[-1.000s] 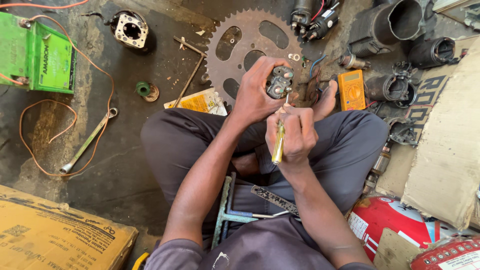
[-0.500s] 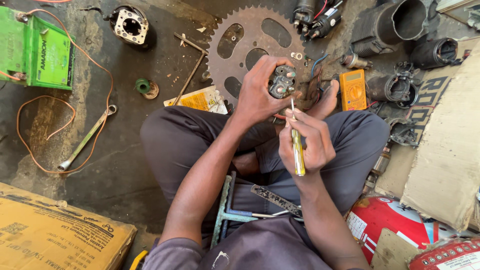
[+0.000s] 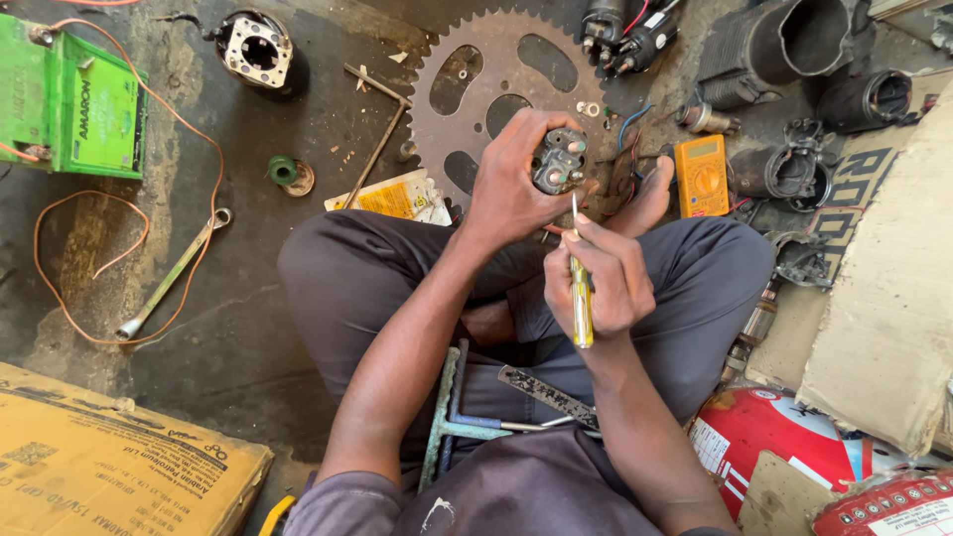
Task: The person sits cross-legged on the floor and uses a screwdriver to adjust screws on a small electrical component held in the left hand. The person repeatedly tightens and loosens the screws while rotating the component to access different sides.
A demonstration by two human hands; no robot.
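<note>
Dirty workshop floor (image 3: 248, 328) | left hand (image 3: 516, 184) is gripping small motor part (image 3: 559, 164) above lap | right hand (image 3: 596, 278) is squeezing yellow screwdriver (image 3: 580, 298), tip near part | keeping part steady, tip straight is looking best

One camera only, worn on the head, looks almost straight down over the person's own lap and crossed legs onto a dark floor (image 3: 248, 328). It sits close: the left hand (image 3: 516, 184) and right hand (image 3: 596, 278) fill the middle, the shirt lies at the near edge, and a big sprocket (image 3: 476, 89) lies far beyond the hands. A green battery (image 3: 69, 104) marks the far left corner, cardboard (image 3: 893, 298) the right edge, so the view spans little more than arm's reach.
</note>
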